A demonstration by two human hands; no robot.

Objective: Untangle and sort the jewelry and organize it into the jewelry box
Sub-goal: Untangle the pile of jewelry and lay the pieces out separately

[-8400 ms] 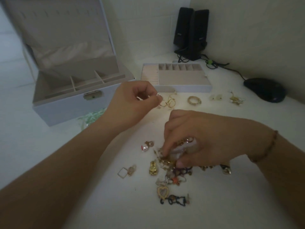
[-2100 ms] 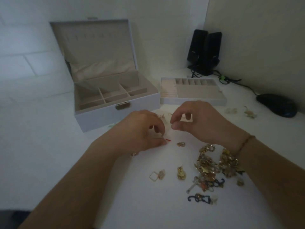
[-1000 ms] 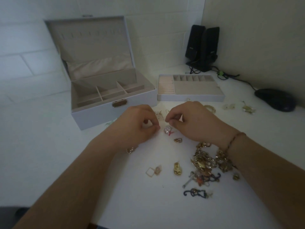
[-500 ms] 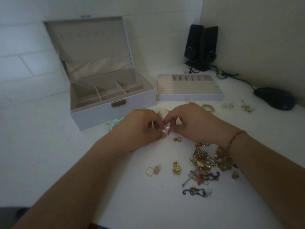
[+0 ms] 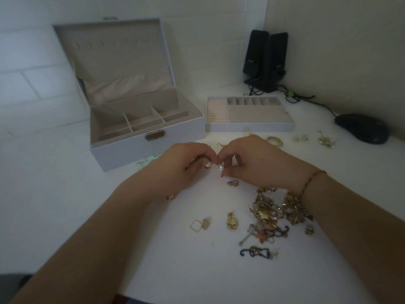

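Patience is what this step seems to call for: two small linked pieces have to be teased apart with a light pull and a slight twist, not a tug, and kept low over the worktop (image 5: pixel 65 194) so that anything that slips lands near the middle of the frame instead of rolling off. The left hand (image 5: pixel 182 170) has its fingers curled and pinches a small pale piece (image 5: pixel 207 165) between thumb and fingertips. The right hand (image 5: pixel 256 163), just beside it at centre frame, is likewise curled and pinches a small pearl-like piece (image 5: pixel 219 166) with a red bit hanging below it. Whether the two pieces are still joined is too small to tell. The rest of the tangled jewelry (image 5: pixel 271 212) lies in a heap at lower right, under the right wrist, with a few loose pieces scattered around it. The jewelry box (image 5: pixel 153 148) stands open at upper left, its compartments apparently bare, and its lift-out tray (image 5: pixel 249 127) sits to the right of it.
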